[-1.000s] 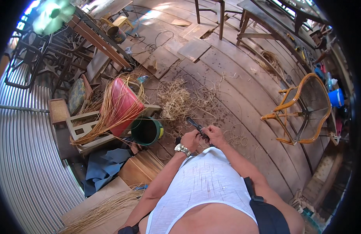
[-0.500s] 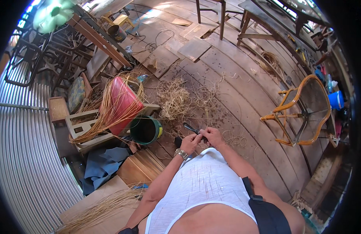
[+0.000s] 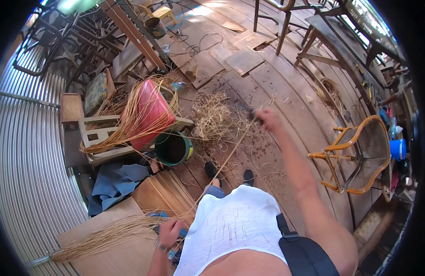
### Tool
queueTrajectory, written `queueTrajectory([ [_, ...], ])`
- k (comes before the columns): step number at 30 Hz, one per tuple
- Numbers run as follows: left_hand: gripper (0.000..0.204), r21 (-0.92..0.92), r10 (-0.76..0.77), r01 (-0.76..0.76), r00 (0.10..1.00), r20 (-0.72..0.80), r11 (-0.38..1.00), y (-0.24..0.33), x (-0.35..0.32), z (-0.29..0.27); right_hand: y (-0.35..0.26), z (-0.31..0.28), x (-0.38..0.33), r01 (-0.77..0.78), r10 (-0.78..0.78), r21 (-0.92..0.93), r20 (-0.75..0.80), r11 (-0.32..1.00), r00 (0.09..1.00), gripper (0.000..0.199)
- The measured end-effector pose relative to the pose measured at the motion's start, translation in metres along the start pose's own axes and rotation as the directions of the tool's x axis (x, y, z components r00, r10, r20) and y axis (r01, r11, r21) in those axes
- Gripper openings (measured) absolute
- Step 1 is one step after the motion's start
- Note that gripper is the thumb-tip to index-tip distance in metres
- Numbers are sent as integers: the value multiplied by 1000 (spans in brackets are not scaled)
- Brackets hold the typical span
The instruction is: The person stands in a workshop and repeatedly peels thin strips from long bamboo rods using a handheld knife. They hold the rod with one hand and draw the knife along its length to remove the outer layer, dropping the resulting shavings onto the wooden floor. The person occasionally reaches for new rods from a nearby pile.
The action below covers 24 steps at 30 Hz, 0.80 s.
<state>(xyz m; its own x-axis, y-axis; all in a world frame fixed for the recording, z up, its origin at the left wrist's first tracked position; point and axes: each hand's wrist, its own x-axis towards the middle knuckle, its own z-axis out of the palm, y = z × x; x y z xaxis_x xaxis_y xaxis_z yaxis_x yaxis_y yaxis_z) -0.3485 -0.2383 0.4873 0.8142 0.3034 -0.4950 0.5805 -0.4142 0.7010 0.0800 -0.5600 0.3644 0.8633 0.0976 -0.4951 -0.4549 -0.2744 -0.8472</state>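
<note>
My right hand [image 3: 269, 120] is stretched forward, closed around a dark hand tool [image 3: 247, 110]; motion blur hides the tool's exact kind. A long pale cane strip [image 3: 228, 158] slants from close to that hand down past my lap toward my left hand [image 3: 170, 232]. The left hand is low at my left side with its fingers curled, and the strip's lower end seems to run into it. Beside this hand lies a bundle of cane strips [image 3: 106, 239] on a flat board. A heap of pale shavings [image 3: 212, 115] sits on the floor left of my right hand.
A green bucket [image 3: 173, 149] stands ahead on the left, beside a red seat [image 3: 152, 112] draped with cane strands. Blue cloth [image 3: 113, 184] lies near wooden boards [image 3: 164, 195]. A rattan chair [image 3: 355, 156] stands at right. The plank floor [image 3: 286, 101] has raised pieces farther off.
My hands were together at the tool in front of my lap. The right has swung forward with the tool; the left has dropped back to my left side. A slanting cane strip now shows.
</note>
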Motion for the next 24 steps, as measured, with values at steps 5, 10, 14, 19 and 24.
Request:
queueTrajectory([
  [5, 35, 299, -414, 378, 908, 64, 876, -159, -80, -46, -20, -64, 12, 53, -56, -61, -53, 997, 997, 30],
  [10, 73, 231, -170, 178, 984, -54, 957, -55, 65, 18, 20, -5, -33, 27, -25, -79, 21, 996, 999, 32],
  [14, 60, -478, 154, -36, 966, 210, 878, 16, 200, 135, 56, 60, -65, 121, -110, -165, 77, 979, 991, 35],
  [19, 37, -239, 56, 19, 952, 302, 971, 46, 238, 186, 75, 90, -84, 129, -119, -221, 57, 967, 991, 32],
  [24, 34, -11, 273, -277, 940, 206, 961, 54, 160, 125, 90, -7, -37, -47, 51, 37, -135, 998, 989, 26],
])
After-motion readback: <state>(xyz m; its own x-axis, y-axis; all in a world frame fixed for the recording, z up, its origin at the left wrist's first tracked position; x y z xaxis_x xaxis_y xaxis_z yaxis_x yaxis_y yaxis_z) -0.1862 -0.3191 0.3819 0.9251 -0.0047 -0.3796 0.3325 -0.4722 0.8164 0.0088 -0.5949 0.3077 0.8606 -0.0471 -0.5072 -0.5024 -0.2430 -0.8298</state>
